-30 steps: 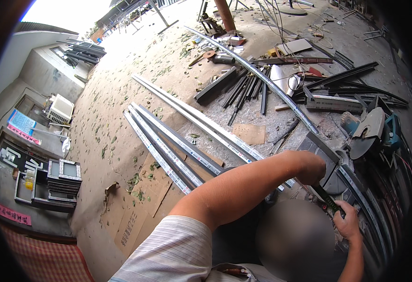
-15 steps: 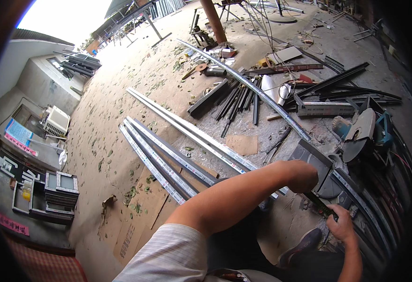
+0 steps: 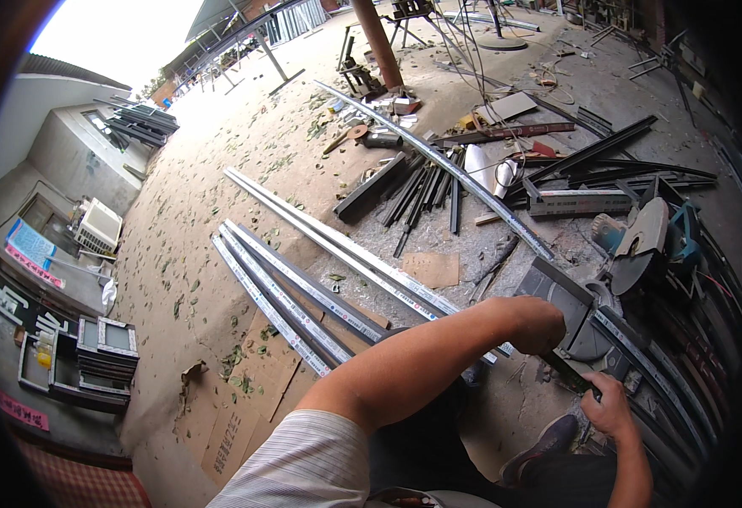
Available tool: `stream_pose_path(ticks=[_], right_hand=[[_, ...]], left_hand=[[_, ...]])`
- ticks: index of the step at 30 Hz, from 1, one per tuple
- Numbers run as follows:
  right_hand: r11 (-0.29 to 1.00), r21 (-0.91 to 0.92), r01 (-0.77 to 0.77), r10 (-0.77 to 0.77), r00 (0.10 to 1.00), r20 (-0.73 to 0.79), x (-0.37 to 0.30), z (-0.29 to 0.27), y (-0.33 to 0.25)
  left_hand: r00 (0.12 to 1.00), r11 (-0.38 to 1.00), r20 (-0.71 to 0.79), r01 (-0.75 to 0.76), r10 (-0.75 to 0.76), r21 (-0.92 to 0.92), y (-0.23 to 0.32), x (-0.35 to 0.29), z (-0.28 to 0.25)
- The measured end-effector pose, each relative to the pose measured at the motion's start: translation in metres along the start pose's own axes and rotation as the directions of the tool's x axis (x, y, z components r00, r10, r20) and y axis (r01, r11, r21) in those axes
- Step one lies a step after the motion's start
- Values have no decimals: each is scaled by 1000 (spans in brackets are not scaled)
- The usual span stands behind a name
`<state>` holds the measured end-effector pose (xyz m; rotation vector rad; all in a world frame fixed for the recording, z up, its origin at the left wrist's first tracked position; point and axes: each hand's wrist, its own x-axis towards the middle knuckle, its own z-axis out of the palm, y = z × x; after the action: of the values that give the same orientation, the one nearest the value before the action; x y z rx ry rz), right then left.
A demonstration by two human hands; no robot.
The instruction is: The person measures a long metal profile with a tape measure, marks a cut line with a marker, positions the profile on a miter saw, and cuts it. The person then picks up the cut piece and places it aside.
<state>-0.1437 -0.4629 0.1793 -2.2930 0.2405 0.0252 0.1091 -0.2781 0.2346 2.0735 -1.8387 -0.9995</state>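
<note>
Reaching across in front of me, my left hand (image 3: 540, 324) is curled closed, its back toward the view, around the upper end of a short dark bar (image 3: 567, 371). My right hand (image 3: 609, 406) grips the bar's lower end, thumb up along it. The bar slants down to the right between both hands; its exact kind is unclear, and the end inside my left fist is hidden. Just beyond the hands lies the grey base of a cut-off saw (image 3: 587, 330), with its round guard and blue-green motor (image 3: 652, 245) farther right.
Long profiles with printed film (image 3: 303, 296) lie on the floor to the left, over flattened cardboard (image 3: 248, 394). Another long profile (image 3: 438, 161) runs from the saw to the far side. Dark offcuts (image 3: 426, 190) are heaped behind. My shoe (image 3: 548, 444) stands below the hands.
The whole view has shifted slightly. Both hands keep their hold on the dark bar, with little visible movement.
</note>
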Motion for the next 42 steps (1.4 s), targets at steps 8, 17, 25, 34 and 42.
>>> stream_pose_path(ticks=[8, 17, 25, 34, 42], right_hand=[[999, -8, -53, 53, 998, 21, 1, -3, -7], [1000, 12, -28, 28, 1000, -7, -3, 7, 7], [1000, 22, -16, 15, 999, 32, 0, 12, -2], [1000, -17, 22, -22, 1000, -9, 0, 6, -5], [1000, -16, -10, 10, 1000, -23, -2, 8, -5]], left_hand=[[1000, 1000, -1, -2, 2, -7, -3, 2, 1], [999, 999, 23, -36, 35, 37, -4, 11, 10], [1000, 995, 14, 7, -9, 96, 5, 6, 12], [999, 996, 31, -19, 17, 87, 8, 6, 5], [999, 998, 48, 8, -12, 70, 9, 6, 5]])
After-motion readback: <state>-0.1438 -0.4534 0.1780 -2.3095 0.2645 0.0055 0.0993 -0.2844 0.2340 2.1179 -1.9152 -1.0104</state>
